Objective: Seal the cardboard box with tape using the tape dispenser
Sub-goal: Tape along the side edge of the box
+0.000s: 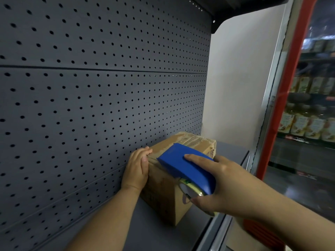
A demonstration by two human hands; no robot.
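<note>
A closed cardboard box (pixel 168 189) sits on a dark grey shelf (pixel 154 232), just in front of a perforated grey back panel (pixel 90 87). Your right hand (pixel 217 183) grips a blue tape dispenser (pixel 186 167) and presses it against the box's top near edge, the tape roll (pixel 190 190) showing beneath the blue cover. Your left hand (pixel 137 167) lies flat and open against the box's left side, fingers hooked over its top edge. To the right, a red-framed glass door (pixel 282 105) shows blurred stocked shelves behind it.
</note>
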